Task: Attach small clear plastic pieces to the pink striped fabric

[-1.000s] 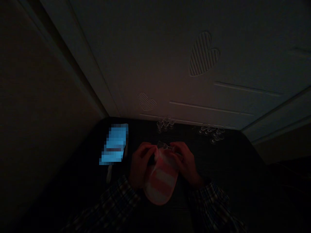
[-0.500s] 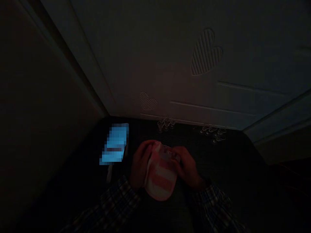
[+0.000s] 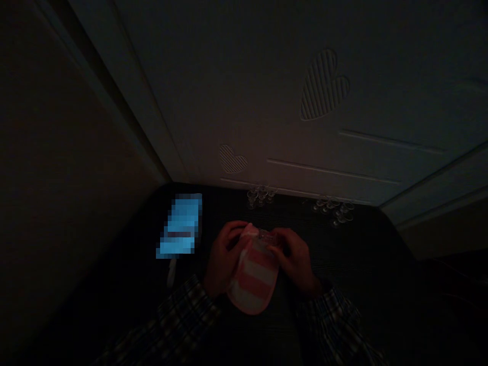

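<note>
Holding striped cloth, L hand & R hand curled.

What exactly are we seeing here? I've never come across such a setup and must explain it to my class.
There is no machine: these are a person's two bare hands, in plaid sleeves. The camera is worn on the head, looking forward and down, and the room is very dim.

The left hand holds a striped, reddish-and-pale pouch-like item. The right hand is at its upper right and appears to pinch a small clear object, too dark to identify surely.

On the dark table, a glowing blue rectangle, blurred out, lies to the left. Small clear glasses stand in two groups, one near the middle and one farther right, before a panel with hearts.
</note>
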Motion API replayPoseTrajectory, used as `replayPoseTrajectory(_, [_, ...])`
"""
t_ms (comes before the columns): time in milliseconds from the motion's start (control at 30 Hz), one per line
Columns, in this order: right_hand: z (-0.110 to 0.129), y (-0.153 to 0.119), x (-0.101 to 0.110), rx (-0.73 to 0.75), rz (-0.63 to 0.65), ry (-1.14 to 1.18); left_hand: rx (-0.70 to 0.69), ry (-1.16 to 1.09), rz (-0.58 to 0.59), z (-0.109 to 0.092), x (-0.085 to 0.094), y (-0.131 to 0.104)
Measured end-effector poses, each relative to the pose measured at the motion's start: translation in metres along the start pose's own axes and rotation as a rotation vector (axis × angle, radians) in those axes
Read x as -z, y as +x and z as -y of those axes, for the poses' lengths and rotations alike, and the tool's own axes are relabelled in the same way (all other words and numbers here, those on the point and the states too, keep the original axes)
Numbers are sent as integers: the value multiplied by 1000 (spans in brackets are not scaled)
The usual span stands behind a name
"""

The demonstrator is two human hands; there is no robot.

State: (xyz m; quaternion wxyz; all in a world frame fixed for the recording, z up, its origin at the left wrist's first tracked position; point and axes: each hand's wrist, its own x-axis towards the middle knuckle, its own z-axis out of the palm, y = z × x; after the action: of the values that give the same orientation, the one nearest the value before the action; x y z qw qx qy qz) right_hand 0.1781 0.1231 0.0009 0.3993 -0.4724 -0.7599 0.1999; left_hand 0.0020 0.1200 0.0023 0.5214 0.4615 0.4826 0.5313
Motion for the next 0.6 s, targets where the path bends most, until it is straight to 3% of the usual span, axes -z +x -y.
replayPoseTrajectory(400, [-2,2,-1,-167,147,-108,-5,-5,10,3,-2,-1])
replayPoseTrajectory(600, [-2,4,-4,-187,127,-41,19,0,-12,4,-2,-1])
